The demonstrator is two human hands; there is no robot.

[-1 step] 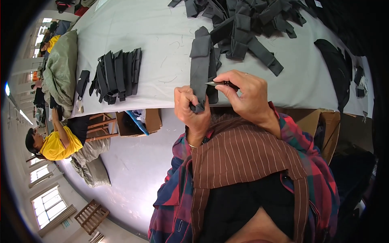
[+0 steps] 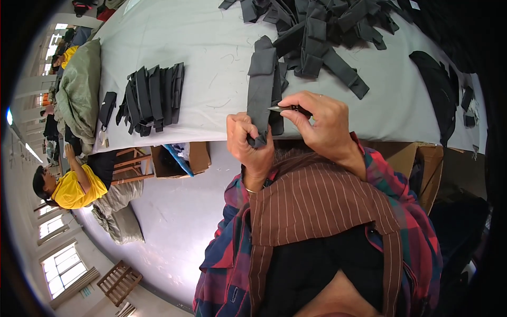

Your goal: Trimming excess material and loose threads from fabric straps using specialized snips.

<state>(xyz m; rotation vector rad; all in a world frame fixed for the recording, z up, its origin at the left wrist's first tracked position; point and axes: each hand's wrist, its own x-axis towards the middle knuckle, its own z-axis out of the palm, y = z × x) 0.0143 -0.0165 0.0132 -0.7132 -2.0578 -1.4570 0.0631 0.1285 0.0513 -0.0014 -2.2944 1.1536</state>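
My left hand (image 2: pixel 251 140) is closed around the lower end of a dark grey fabric strip (image 2: pixel 260 90), whose folded far end lies on the table. In my right hand (image 2: pixel 319 121), between thumb and fingers, is a small dark tool with a bright pointed tip, which looks like thread snips (image 2: pixel 296 109). That tip lies at the strip's right edge, a little above my left hand; I cannot tell whether it touches the cloth. Another dark strip (image 2: pixel 277 124) hangs partly hidden behind the held one.
A heap of dark strips (image 2: pixel 317 31) covers the far side of the white table (image 2: pixel 211 68). Left stands a row of strips (image 2: pixel 153 98). Black cloth (image 2: pixel 435 90) lies right. Below are cardboard boxes (image 2: pixel 200 157). A person in yellow (image 2: pixel 79 190) works at the left.
My hands, the strip and the snips have barely moved. At the left, the other person's hand has shifted slightly.
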